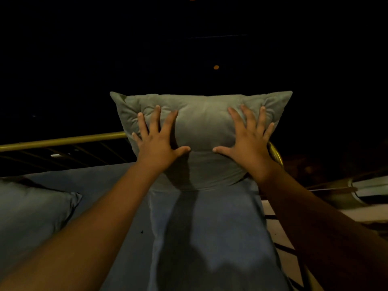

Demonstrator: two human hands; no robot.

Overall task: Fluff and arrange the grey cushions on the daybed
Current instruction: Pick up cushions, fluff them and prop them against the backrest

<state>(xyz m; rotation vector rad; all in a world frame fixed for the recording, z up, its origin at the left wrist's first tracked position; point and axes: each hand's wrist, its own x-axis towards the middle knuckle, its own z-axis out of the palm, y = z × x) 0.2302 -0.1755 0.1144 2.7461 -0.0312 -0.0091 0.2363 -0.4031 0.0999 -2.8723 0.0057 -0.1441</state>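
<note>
A grey cushion (201,127) stands upright at the far end of the daybed, leaning against the brass rail. My left hand (158,141) lies flat on its left half, fingers spread. My right hand (246,139) presses flat on its right half, fingers spread too. Neither hand grips the fabric; both palms push into the cushion's face. A second grey cushion (31,208) lies flat at the left on the daybed's grey mattress (126,206).
A brass rail (63,140) with thin dark bars runs along the back left and curves round at the right (276,153). Beyond it all is dark, with small orange lights. A pale floor and a metal frame show at the right.
</note>
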